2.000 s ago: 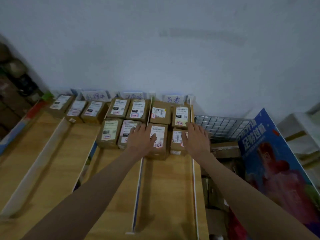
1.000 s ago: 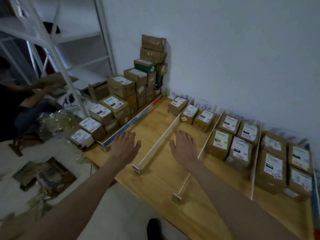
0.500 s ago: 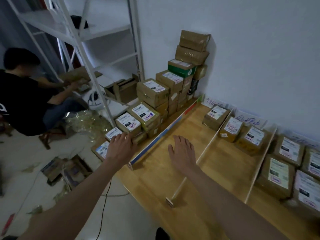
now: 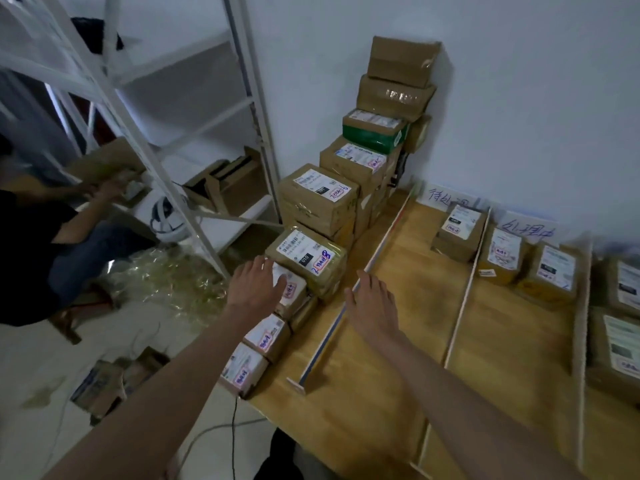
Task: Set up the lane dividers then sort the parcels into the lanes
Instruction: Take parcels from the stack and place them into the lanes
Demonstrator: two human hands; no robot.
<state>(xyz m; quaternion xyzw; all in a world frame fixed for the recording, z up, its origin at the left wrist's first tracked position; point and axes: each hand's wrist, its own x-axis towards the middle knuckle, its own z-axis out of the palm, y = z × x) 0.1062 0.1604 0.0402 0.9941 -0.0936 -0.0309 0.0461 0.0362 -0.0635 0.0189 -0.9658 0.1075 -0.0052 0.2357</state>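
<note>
Cardboard lane divider (image 4: 337,323) runs lengthwise toward the wall; both hands (image 4: 254,289) (image 4: 372,308) spread flat, holding nothing.

Legible markings, listed left to right:

1. Parcel with white shipping label (image 4: 306,257), top of the near stack beside the desk's left edge: black patch printed "010"; a pink-edged sticker beside it bears blue handwriting ending in a large "8". Remaining print too small to read.
2. White lane sign (image 4: 446,199), against the far wall at the leftmost lane: handwritten Chinese, "待处理".
3. White lane sign (image 4: 528,229), against the far wall at the next lane right: handwritten "处理中".
4. Labels and pink stickers on the other parcels: printed and handwritten marks present, illegible.
</note>
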